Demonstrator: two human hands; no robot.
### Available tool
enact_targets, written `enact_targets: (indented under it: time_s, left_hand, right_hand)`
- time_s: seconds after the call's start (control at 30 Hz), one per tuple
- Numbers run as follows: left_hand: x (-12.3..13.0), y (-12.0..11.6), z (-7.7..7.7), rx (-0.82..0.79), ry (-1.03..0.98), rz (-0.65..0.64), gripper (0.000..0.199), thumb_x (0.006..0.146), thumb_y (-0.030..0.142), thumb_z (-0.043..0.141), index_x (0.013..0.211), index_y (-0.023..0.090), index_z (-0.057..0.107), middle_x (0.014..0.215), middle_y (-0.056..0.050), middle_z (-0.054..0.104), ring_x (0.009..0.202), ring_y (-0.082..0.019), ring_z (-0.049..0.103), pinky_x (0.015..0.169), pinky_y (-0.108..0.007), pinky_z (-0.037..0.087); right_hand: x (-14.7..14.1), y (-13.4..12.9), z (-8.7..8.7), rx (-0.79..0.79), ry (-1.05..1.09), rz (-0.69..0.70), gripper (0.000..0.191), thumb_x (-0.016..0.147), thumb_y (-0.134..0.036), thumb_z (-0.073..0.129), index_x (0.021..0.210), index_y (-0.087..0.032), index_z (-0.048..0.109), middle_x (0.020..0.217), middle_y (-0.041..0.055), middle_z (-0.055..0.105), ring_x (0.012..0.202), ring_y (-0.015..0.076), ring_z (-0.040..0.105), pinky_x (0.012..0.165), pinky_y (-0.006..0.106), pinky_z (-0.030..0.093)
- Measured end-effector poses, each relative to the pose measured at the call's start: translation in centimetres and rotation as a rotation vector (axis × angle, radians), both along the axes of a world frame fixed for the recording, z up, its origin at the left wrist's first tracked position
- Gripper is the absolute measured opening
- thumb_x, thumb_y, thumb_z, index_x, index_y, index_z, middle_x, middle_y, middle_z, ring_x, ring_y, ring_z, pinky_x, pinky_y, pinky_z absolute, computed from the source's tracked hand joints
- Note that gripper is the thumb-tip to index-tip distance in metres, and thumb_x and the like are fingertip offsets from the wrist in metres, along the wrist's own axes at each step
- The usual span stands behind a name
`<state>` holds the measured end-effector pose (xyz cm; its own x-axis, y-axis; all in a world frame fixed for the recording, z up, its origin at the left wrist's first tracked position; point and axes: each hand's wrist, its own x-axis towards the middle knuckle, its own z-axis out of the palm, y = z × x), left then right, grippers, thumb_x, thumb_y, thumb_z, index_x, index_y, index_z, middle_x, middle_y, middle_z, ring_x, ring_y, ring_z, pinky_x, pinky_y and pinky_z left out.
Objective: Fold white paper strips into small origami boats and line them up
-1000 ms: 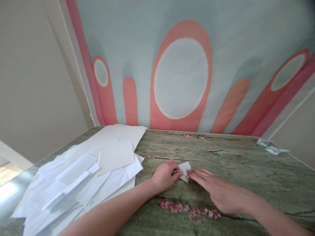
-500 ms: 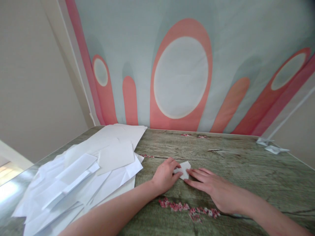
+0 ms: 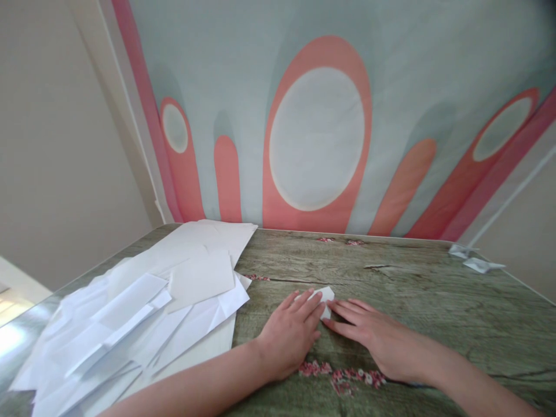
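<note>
A small piece of folded white paper lies on the wood-patterned tabletop between my hands. My left hand rests flat across its left part, fingers stretched out and covering much of it. At the paper's right edge, my right hand touches it with its fingertips, the fingers extended and slightly apart. Neither hand grips the paper. The part under my left fingers is hidden, so the full shape of the fold cannot be made out.
A spread pile of white paper sheets, some creased, covers the table's left side. Folded white paper pieces sit at the far right corner. Behind the table's back edge stands a blue-grey and coral patterned backdrop.
My left hand has gone from pinching the paper's left side to lying flat over it, fingers stretched. My right hand stays at the right edge. The camera view has shifted slightly.
</note>
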<state>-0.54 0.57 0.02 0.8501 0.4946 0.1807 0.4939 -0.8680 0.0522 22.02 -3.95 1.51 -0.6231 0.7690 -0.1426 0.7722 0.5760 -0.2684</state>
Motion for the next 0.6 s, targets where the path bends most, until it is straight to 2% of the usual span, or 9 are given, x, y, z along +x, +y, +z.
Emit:
enact_targets:
  time_s: [0.1,0.2,0.6]
  left_hand:
    - [-0.44,-0.28,-0.32,-0.025,0.043,-0.007,0.056,0.093,0.049,0.025,0.138,0.016,0.027,0.146,-0.007,0.025,0.135,-0.021,0.015,0.110,-0.037,0.012]
    - [-0.70,-0.21,-0.37,-0.081,0.076,-0.002,0.064,0.091,0.056,0.022,0.140,0.015,0.025,0.146,-0.008,0.025,0.135,-0.022,0.018,0.109,-0.037,0.013]
    - [-0.79,-0.29,0.11,-0.174,0.084,0.003,0.070,0.088,0.061,0.024,0.140,0.016,0.023,0.146,-0.010,0.023,0.134,-0.024,0.019,0.108,-0.038,0.016]
  right_hand:
    - [0.07,-0.09,-0.07,-0.006,-0.014,-0.011,0.095,0.054,0.005,0.044,0.140,-0.029,0.024,0.150,0.0027,0.013,0.136,0.0194,0.014,0.109,0.042,0.012]
    - [0.18,-0.13,-0.18,-0.011,-0.022,-0.011,0.095,0.053,0.005,0.044,0.140,-0.029,0.025,0.150,0.0020,0.010,0.136,0.0194,0.013,0.109,0.042,0.012]
    - [0.16,-0.15,-0.29,-0.031,-0.011,-0.029,0.093,0.055,0.005,0.046,0.139,-0.031,0.027,0.150,0.0018,0.009,0.136,0.0204,0.011,0.110,0.041,0.009]
